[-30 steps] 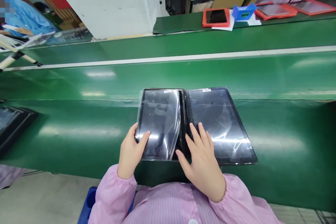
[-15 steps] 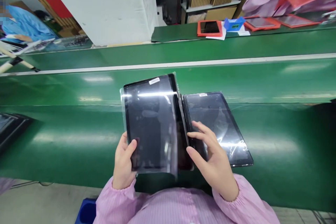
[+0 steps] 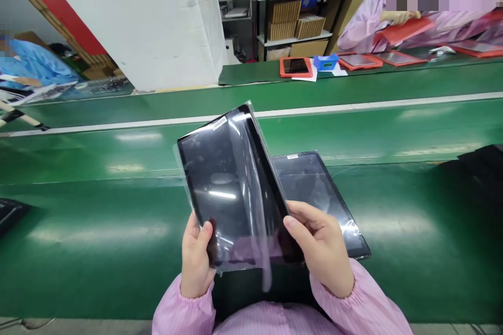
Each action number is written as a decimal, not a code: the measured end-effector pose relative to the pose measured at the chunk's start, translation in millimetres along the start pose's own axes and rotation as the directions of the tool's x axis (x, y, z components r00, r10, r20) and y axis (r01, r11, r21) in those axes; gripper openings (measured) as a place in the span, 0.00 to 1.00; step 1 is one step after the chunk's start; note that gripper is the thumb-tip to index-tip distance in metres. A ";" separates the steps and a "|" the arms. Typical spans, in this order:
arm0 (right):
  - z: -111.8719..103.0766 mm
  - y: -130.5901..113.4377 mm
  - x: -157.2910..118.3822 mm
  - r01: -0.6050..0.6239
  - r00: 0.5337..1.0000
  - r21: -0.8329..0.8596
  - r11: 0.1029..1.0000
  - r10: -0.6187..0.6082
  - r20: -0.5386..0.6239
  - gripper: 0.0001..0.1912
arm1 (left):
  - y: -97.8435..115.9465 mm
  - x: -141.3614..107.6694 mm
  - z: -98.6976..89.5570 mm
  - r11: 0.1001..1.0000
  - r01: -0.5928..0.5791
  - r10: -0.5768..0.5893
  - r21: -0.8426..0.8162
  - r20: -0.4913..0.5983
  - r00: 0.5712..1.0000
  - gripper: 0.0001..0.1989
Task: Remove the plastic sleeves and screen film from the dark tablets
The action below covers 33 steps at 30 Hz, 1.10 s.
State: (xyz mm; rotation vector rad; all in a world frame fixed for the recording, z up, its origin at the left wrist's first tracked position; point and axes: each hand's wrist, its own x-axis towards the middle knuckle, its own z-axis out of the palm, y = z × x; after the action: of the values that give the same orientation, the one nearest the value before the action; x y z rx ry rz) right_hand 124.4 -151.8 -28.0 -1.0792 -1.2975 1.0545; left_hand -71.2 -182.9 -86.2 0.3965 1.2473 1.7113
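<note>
Head view: where is the tablet (image 3: 270, 201) held, and by what?

"Above the near edge of the green worktop (image 3: 110, 267), askew to it and apparently lifted off the surface. The lower left edge is pinched by the left hand (image 3: 196, 259), thumb on top and fingers tucked beneath. The right edge, near the bottom, is gripped by the right hand (image 3: 322, 243), between thumb and bent forefinger; its other fingers are partly hidden."

"And the clear film (image 3: 216, 170), how far along is that?"

"Only partly settled, it would be judged. The left and middle of the screen are covered, and the tablet's left edge is overhung by a strip of film. Along the right side the sheet is raised in long creases, a dark band of the front is left uncovered, and a loose tail is hung past the bottom edge. That side is neither flattened nor removed."

"Is anything else set nearby?"

"A second tablet (image 3: 308, 183) is laid flat on the worktop, just right of the first and partly hidden by it, close to the near edge. Creased reflections are shown at its lower right, so it may be filmed too. Neither hand is seen resting on it. A white label (image 3: 220, 123) is carried at the held tablet's top edge."
</note>
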 end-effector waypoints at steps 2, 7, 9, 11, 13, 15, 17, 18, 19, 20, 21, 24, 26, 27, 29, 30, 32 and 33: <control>-2.8 4.2 0.2 0.012 0.997 -0.036 0.999 -0.015 -0.078 0.06 | 0.0 -3.2 2.6 1.000 -0.017 0.018 0.015 -0.049 0.999 0.25; -8.9 6.3 -2.4 0.041 0.991 -0.055 0.998 -0.047 -0.125 0.09 | 7.0 -13.1 12.9 0.998 -0.067 0.067 -0.004 -0.082 0.994 0.27; -10.7 1.9 -3.6 0.030 0.997 -0.034 0.999 -0.033 -0.073 0.13 | 11.2 -16.0 16.4 0.999 -0.051 0.051 0.001 -0.078 0.996 0.26; -12.4 -4.2 -4.9 0.013 1.000 0.001 1.000 -0.013 -0.015 0.14 | 14.8 -17.2 18.8 1.000 -0.009 0.011 0.024 -0.050 0.999 0.26; -14.0 -9.6 -6.5 0.004 0.999 0.041 0.999 -0.006 0.045 0.16 | 16.9 -16.7 20.3 0.998 0.034 -0.033 0.049 -0.010 0.999 0.27; -15.2 -12.1 -8.4 0.000 0.996 0.076 0.997 -0.006 0.084 0.17 | 17.3 -15.3 21.4 0.996 0.059 -0.060 0.060 0.019 0.998 0.28; -16.1 -11.2 -10.7 -0.012 0.994 0.114 0.993 0.000 0.107 0.17 | 16.2 -13.8 22.3 0.996 0.066 -0.067 0.057 0.024 0.997 0.28; -16.4 -9.9 -12.0 -0.024 0.993 0.135 0.991 0.008 0.117 0.18 | 15.4 -13.2 22.4 0.996 0.070 -0.071 0.054 0.026 0.997 0.28; -16.7 -8.4 -13.1 -0.038 0.992 0.155 0.987 0.018 0.127 0.18 | 14.5 -12.8 22.4 0.995 0.079 -0.080 0.056 0.030 0.996 0.29; -16.8 -6.9 -14.1 -0.048 0.991 0.174 0.984 0.025 0.130 0.18 | 13.6 -12.5 22.2 0.994 0.087 -0.089 0.059 0.031 0.996 0.29; -16.8 -5.9 -14.8 -0.054 0.991 0.190 0.980 0.029 0.132 0.18 | 12.9 -12.2 21.8 0.993 0.094 -0.096 0.064 0.030 0.995 0.30; -16.1 -6.4 -15.0 -0.047 0.990 0.254 0.966 0.011 0.141 0.20 | 11.7 -11.3 20.2 0.993 0.099 -0.101 0.068 0.026 0.995 0.31; -15.7 -9.5 -13.7 -0.036 0.988 0.298 0.954 -0.010 0.152 0.23 | 11.6 -10.0 19.2 0.994 0.086 -0.088 0.066 0.028 0.996 0.31; -15.5 -11.5 -12.6 -0.038 0.988 0.308 0.951 -0.011 0.156 0.24 | 11.6 -9.3 18.6 0.994 0.080 -0.082 0.069 0.029 0.996 0.30; -15.6 -14.6 -10.2 -0.041 0.990 0.286 0.957 0.000 0.140 0.25 | 11.0 -8.0 17.6 0.995 0.059 -0.060 0.076 0.017 0.998 0.27; -15.7 -15.4 -8.9 -0.044 0.993 0.256 0.966 0.013 0.121 0.24 | 10.3 -7.8 17.1 0.996 0.045 -0.046 0.080 0.011 0.999 0.26; -15.8 -14.3 -6.5 -0.055 0.996 0.171 0.984 0.043 0.073 0.19 | 8.1 -8.7 16.4 0.996 0.007 -0.008 0.091 0.004 1.000 0.24; -15.8 -12.5 -5.4 -0.059 0.998 0.124 0.990 0.054 0.039 0.16 | 6.8 -9.7 16.3 0.995 -0.015 0.015 0.095 -0.003 1.000 0.24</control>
State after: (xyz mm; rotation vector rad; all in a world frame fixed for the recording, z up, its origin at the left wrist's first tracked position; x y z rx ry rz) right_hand 140.0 -159.6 -16.6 -1.0111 -1.2180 1.1870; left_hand -58.1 -182.0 -70.8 0.4608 1.3352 1.6698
